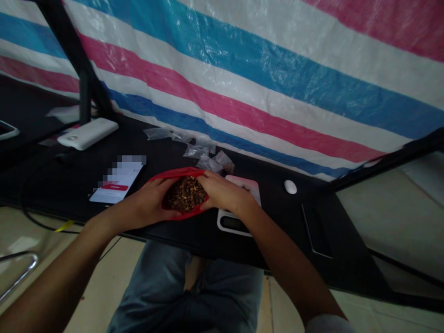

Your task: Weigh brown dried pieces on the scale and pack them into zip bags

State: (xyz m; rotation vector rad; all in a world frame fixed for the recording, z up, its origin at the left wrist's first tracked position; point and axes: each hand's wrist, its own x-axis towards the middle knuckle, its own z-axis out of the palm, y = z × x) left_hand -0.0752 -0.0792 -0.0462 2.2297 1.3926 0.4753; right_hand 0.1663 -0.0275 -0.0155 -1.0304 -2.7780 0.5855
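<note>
A red plastic bag [173,174] full of small brown bits [185,193] sits open on the black table [52,180]. My left hand [152,201] grips the bag's left rim, fingers curled round it. My right hand [222,192] holds the right rim, its fingers closed at the bag's mouth. Just right of the bag and partly under my right wrist lies a white kitchen scale [243,203] with a pinkish top and a dark display.
Several small clear plastic pouches [204,155] lie behind the bag. A phone with a lit screen [118,182] lies to the left, a white power bank [88,133] farther back left, a small white oval object [290,187] to the right. A striped tarpaulin [260,78] backs the table.
</note>
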